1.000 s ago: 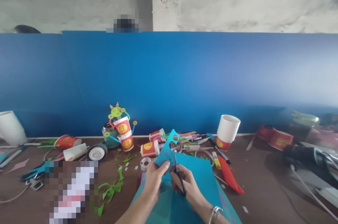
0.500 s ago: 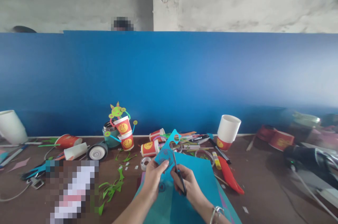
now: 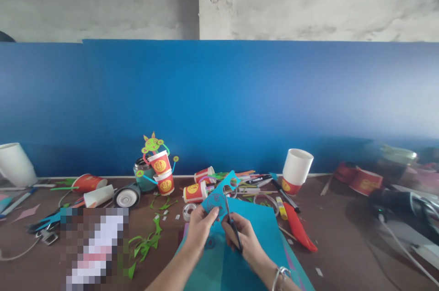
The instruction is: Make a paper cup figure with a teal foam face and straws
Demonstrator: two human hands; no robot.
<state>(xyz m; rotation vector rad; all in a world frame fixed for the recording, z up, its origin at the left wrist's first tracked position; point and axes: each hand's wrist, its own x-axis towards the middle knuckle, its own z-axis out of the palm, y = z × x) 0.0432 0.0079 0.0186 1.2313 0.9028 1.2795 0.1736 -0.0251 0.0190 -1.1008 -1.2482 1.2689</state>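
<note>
My left hand (image 3: 201,227) pinches a piece of blue paper (image 3: 210,200) with a round face drawn on it in dark lines. A curved, cut-away strip of the same piece sticks up at its top right. In my right hand (image 3: 242,234) is a pair of black-handled scissors (image 3: 233,231), its blades pointing up along the right edge of the drawn circle. Both hands are over a larger blue sheet (image 3: 259,222) on the table, which bears another small drawn circle beside my left wrist. A bracelet circles my right wrist.
A paper-cup figure (image 3: 161,174) with a green face stands back left, by a dark jar (image 3: 146,182). Fallen red cups (image 3: 194,192), a tape roll (image 3: 188,212) and pens lie beyond my hands. White stacked cups (image 3: 297,167), a glue stick (image 3: 281,208) and a red pouch (image 3: 298,228) are right. Green scraps (image 3: 146,245) lie left.
The loose strip at the top of the blue paper has swung a little to the right and down. My hands and the scissors have hardly moved.
</note>
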